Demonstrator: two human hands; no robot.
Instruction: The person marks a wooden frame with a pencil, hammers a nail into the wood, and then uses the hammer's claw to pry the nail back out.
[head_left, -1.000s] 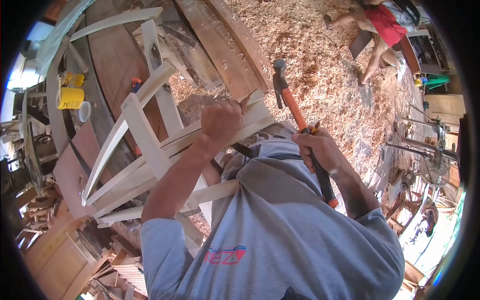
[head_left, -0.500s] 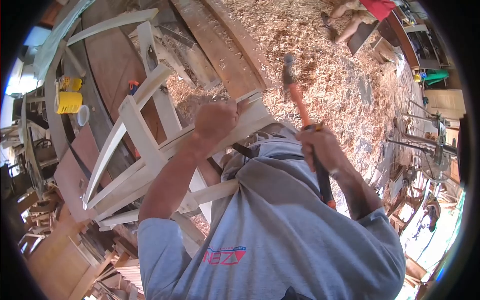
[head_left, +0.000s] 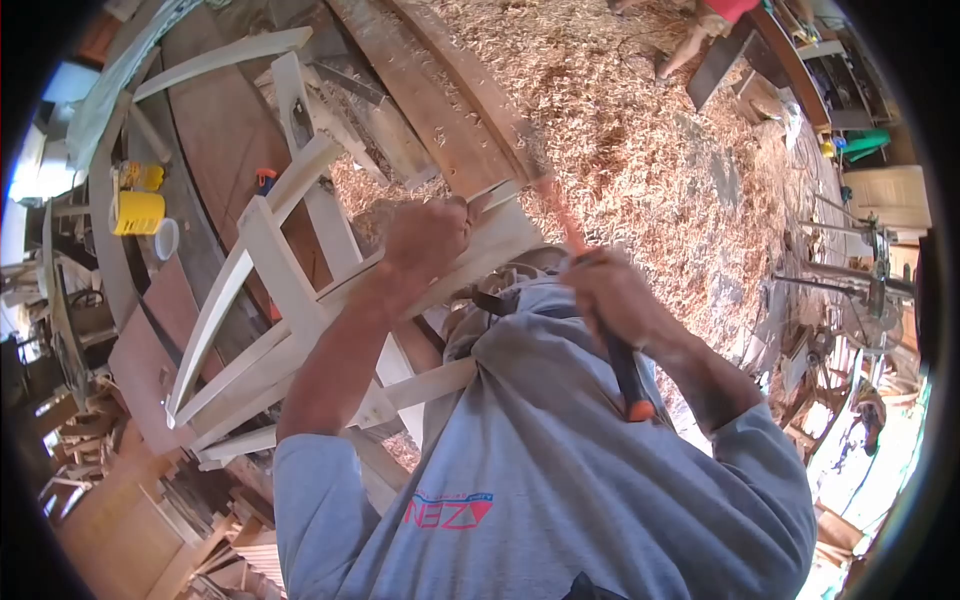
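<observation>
My right hand (head_left: 612, 298) is wrapped round a hammer with an orange and black handle (head_left: 626, 375). The hammer's front end is smeared by motion beside the end of a pale wooden frame (head_left: 505, 225). On top of that frame end rests my left hand (head_left: 428, 238), its fingers closed. Whatever sits in its fingertips is too small and hidden to name. The frame, with its crossing pieces and a curved leg (head_left: 215, 310), lies across in front of my body, one rail against my shirt.
Brown boards (head_left: 450, 110) lie beyond the frame, and wood shavings (head_left: 620, 100) cover the floor. A yellow container (head_left: 138, 213) stands at left with a white lid (head_left: 166, 239). Another person's leg (head_left: 685, 50) shows at top right. Machinery (head_left: 875, 270) stands at far right.
My right hand has swung the hammer left and down, bringing its front end from upright to near the frame's end. My left hand has stayed nearly still.
</observation>
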